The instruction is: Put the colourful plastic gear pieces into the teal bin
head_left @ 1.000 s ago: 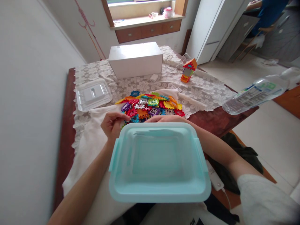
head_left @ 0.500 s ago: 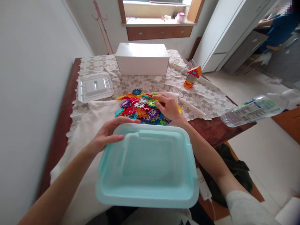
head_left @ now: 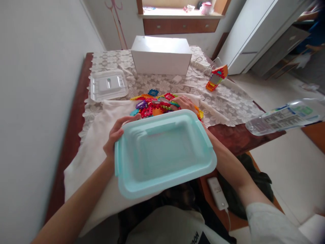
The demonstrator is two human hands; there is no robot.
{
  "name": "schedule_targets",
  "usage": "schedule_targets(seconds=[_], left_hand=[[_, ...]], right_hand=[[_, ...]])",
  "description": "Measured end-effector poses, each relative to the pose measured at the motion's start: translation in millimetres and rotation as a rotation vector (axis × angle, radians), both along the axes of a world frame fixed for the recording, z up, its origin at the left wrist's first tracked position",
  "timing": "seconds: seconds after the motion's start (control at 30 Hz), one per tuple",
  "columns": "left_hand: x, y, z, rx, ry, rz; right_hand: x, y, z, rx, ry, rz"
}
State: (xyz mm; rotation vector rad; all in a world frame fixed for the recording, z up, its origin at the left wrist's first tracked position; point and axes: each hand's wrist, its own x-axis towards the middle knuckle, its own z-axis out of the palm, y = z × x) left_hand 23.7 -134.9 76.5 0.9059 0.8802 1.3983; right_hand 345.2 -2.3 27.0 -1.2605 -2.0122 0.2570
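Observation:
My left hand (head_left: 117, 135) grips the left rim of an empty pale teal plastic bin (head_left: 162, 149), thumb over the rim. The bin is tilted, its opening facing up and toward me, below the near side of a heap of colourful interlocking plastic building pieces (head_left: 152, 106). Behind the bin's far right rim, my right hand (head_left: 185, 103) lies over the right part of the heap. Its fingers curl around some pieces; the bin hides the wrist and part of the palm. A white cloth (head_left: 93, 152) lies under the heap.
A clear lid (head_left: 109, 84) lies at the left on the lace tablecloth. A white box (head_left: 162, 59) stands at the back. To the right are a small built piece house (head_left: 216, 78), a plastic bottle (head_left: 281, 117) and, lower down, a white power strip (head_left: 217, 193).
The bin has risen toward the heap and tilted, its right side higher. My left hand now holds its left rim. My right hand has settled into the heap, shifting pieces. The view has tipped down.

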Motion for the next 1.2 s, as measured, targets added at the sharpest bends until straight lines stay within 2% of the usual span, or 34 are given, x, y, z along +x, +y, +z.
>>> schedule_targets(seconds=[0.1,0.3,0.5,1.0,1.2], left_hand=[[0,-4,-2.2,-0.077,0.037,-0.143],[-4,-4,-8.0,-0.057,0.099,0.001],[-7,2,-10.0,-0.029,0.103,-0.047],[-11,1,-15.8,-0.044,0.129,-0.066],[-11,1,-14.9,-0.037,0.15,-0.057]], right_hand=[[-2,-2,-0.2,0.091,0.057,-0.036],[-3,-6,5.2,0.077,0.143,-0.003],[-2,-5,6.4,0.029,0.178,0.089],[3,2,4.0,0.075,0.346,-0.001],[12,7,2.2,0.055,0.213,-0.043]])
